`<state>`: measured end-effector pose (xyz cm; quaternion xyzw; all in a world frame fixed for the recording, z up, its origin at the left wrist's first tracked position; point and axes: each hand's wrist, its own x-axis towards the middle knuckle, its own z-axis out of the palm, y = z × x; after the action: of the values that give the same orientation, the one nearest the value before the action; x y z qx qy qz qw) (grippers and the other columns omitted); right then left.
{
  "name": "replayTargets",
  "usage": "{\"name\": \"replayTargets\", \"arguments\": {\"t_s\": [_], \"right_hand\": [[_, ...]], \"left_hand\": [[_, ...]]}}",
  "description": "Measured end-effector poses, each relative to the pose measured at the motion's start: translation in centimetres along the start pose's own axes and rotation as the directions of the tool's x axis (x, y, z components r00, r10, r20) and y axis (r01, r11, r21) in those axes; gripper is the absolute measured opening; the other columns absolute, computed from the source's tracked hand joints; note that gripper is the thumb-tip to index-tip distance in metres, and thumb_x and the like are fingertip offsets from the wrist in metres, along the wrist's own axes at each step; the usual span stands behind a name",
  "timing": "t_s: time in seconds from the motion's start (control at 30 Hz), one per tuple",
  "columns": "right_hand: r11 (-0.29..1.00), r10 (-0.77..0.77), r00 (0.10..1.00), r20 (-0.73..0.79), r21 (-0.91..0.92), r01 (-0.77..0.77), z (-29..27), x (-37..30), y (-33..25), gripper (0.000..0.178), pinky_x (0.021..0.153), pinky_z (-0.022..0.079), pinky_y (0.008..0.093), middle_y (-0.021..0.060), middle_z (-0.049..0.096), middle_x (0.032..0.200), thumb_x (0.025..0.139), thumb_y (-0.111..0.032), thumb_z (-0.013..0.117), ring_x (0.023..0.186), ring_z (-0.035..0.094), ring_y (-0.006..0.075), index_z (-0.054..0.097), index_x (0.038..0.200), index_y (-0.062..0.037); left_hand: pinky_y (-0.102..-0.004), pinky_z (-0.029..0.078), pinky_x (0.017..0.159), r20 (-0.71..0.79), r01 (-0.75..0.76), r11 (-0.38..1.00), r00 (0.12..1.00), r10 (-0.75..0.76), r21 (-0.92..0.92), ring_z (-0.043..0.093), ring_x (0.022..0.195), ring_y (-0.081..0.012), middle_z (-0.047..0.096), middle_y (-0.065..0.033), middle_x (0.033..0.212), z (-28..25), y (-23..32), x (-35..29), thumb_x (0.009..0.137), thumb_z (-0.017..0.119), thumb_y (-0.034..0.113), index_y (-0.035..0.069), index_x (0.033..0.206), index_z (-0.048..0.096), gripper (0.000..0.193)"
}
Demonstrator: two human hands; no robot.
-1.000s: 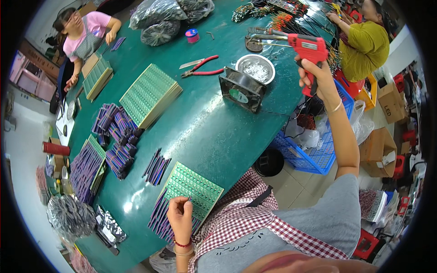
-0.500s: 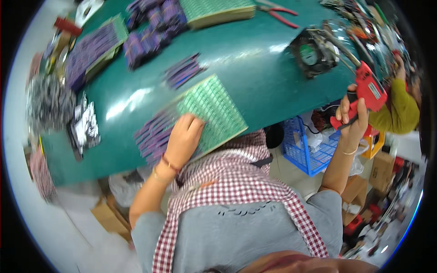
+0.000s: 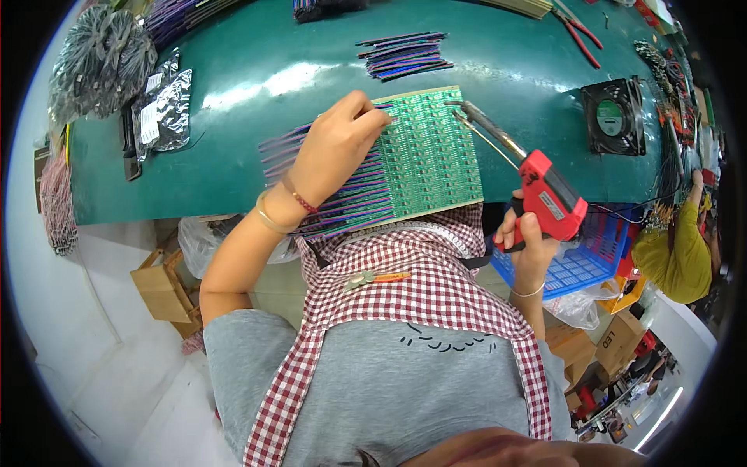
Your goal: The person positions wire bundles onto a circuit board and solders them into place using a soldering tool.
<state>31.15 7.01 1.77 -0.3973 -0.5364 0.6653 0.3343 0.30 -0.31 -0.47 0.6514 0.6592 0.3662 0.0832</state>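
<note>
A green circuit board panel [image 3: 432, 156] lies at the table's near edge, with rows of small parts on it. Several thin purple, blue and black wires [image 3: 350, 204] stick out from its left side. My left hand [image 3: 342, 136] is over the board's far left part, thumb and fingers pinched on a wire whose end shows just past the fingertips. In my right hand [image 3: 529, 237] is a red soldering gun [image 3: 551, 198], gripped by its handle. Its metal tip points left and reaches the board's far right corner; whether it touches cannot be told.
Beyond the board lies a loose bundle of wires [image 3: 405, 56]. A black fan [image 3: 613, 117] stands to the right, with red-handled pliers [image 3: 580, 35] farther back. Bagged parts [image 3: 163, 109] are at the left. A blue basket [image 3: 580, 268] sits below the table; a co-worker's sleeve [image 3: 673, 257] is far right.
The view has shifted. My left hand has moved to the board's far side and pinches there. My right hand has brought the soldering gun left, its tip now at the board.
</note>
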Motion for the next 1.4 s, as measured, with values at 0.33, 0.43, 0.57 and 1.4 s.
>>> {"name": "replayTargets", "arguments": {"t_s": [0.33,0.43,0.57,1.4], "right_hand": [[0.978,0.163,0.986,0.027,-0.136,-0.158,1.6,-0.1,1.3,0.013,0.056,0.047,0.0260,0.0034,0.063,0.076,0.091,-0.011,0.069,0.061,0.057,0.0090,0.065,0.097,0.0000],[0.949,0.022,0.996,0.082,-0.314,0.005,1.7,-0.1,2.2,0.022,0.051,0.041,0.0270,0.0086,0.056,0.065,0.094,-0.011,0.058,0.054,0.051,0.0144,0.056,0.076,0.0017],[0.933,-0.004,0.995,0.102,-0.356,0.040,2.0,-0.3,2.0,0.017,0.052,0.041,0.0271,0.0078,0.056,0.067,0.095,-0.009,0.057,0.056,0.052,0.0136,0.057,0.083,0.0022],[0.813,-0.050,0.985,0.167,-0.565,0.138,0.5,-0.5,2.3,0.023,0.060,0.053,0.0322,0.0120,0.068,0.084,0.073,-0.002,0.071,0.064,0.067,0.0237,0.069,0.096,0.0005]], "left_hand": [[-0.0325,0.054,0.063,0.069,-0.028,0.994,0.997,0.021,0.106,0.064,0.072,-0.0215,0.057,-0.0076,0.088,1.4,-1.0,0.2,0.079,0.069,0.000,0.005,0.097,0.068,0.018],[-0.0321,0.055,0.062,0.079,-0.029,0.995,0.997,0.021,0.098,0.064,0.071,-0.0210,0.057,-0.0075,0.088,1.4,-1.0,0.3,0.079,0.069,0.000,0.005,0.097,0.069,0.019],[-0.0323,0.054,0.062,0.079,-0.019,0.996,0.997,0.012,0.090,0.064,0.070,-0.0211,0.058,-0.0074,0.087,1.4,-1.1,0.3,0.079,0.069,0.000,0.005,0.097,0.069,0.018],[-0.0334,0.054,0.063,0.092,0.007,0.999,0.996,-0.011,0.041,0.064,0.071,-0.0230,0.058,-0.0075,0.088,1.3,-1.2,0.5,0.079,0.069,0.000,0.006,0.097,0.068,0.019]]}}
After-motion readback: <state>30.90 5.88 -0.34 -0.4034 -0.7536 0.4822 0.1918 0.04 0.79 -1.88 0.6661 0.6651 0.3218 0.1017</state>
